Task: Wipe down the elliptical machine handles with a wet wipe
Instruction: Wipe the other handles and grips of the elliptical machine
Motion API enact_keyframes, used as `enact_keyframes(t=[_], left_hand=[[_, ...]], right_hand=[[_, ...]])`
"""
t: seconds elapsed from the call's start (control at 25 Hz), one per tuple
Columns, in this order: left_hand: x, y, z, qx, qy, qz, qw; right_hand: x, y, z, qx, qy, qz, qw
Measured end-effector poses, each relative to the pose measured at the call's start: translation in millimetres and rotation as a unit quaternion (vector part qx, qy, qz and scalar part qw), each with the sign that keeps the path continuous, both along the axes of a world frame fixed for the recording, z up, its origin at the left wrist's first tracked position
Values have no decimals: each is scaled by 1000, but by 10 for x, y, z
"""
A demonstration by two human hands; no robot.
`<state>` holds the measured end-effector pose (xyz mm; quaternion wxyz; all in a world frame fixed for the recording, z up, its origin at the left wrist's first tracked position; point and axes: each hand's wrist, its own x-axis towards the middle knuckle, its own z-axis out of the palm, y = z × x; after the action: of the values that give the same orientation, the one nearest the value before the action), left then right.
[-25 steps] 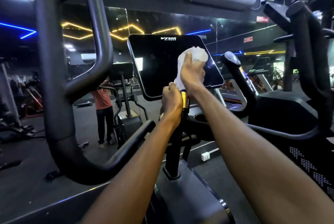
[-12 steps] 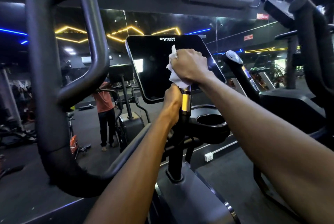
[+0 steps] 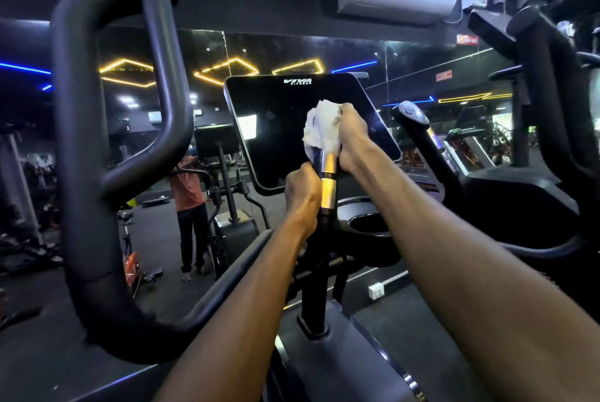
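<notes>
You are looking down your two bare forearms at the middle of a dark elliptical machine in a dim gym. Your right hand (image 3: 352,135) is curled around a crumpled white wet wipe (image 3: 321,132), and holds it wrapped over the top of a short upright handle with a shiny metal sensor band (image 3: 328,181). That handle stands just in front of the black console screen (image 3: 285,129). Your left hand (image 3: 302,192) grips the same handle lower down, beside the metal band, steadying it. The wipe looks soft, thin and limp, so it should mould to the round handle but could bunch or tear if dragged hard; judging by its sheen, the metal band may be slick when damp, so a full wrap-around hold seems better than a fingertip pinch. The handle itself looks rigid and fixed to the machine. Room is tight: the screen sits just behind your right knuckles, and a round black cup holder (image 3: 373,223) lies just beside and below the handle on the right. A large looped black padded moving handle (image 3: 84,174) rises on the left, well apart from your hands, and a matching dark one (image 3: 548,77) stands on the right, with a second short handle (image 3: 422,138) between it and the screen. Open space lies mostly toward you, along your arms.
</notes>
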<state>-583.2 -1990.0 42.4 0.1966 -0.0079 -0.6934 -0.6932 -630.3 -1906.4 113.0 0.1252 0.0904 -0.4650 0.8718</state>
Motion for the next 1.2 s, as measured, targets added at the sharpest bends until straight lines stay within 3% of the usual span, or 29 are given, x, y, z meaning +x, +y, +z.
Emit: enact_keyframes(t=[0.08, 0.2, 0.4, 0.6, 0.68, 0.8, 0.96, 1.12, 1.2], left_hand=[[17, 4, -10, -1, -3, 23, 1000], [10, -3, -45, 23, 0, 68, 997], [20, 7, -67, 50, 14, 125, 991], [-57, -12, -82, 150, 57, 166, 973], [-4, -9, -111, 192, 49, 174, 965], [36, -21, -134, 202, 42, 178, 962], [9, -81, -144, 251, 17, 143, 957], [52, -130, -106, 298, 40, 101, 949], [107, -179, -18, 241, 49, 87, 965]], right_hand=[[-22, 14, -202, -48, 22, 122, 991], [65, 43, -343, -40, 59, 219, 973], [125, -3, -151, 41, 103, 124, 986], [353, -42, -739, 84, 27, 253, 963], [331, -7, -538, 123, 24, 192, 973], [262, -61, -255, 99, -5, 35, 994], [406, -274, -586, 204, 4, -166, 965], [687, -417, -1060, 222, 27, -200, 954], [782, -443, -1127, 167, 22, -156, 973]])
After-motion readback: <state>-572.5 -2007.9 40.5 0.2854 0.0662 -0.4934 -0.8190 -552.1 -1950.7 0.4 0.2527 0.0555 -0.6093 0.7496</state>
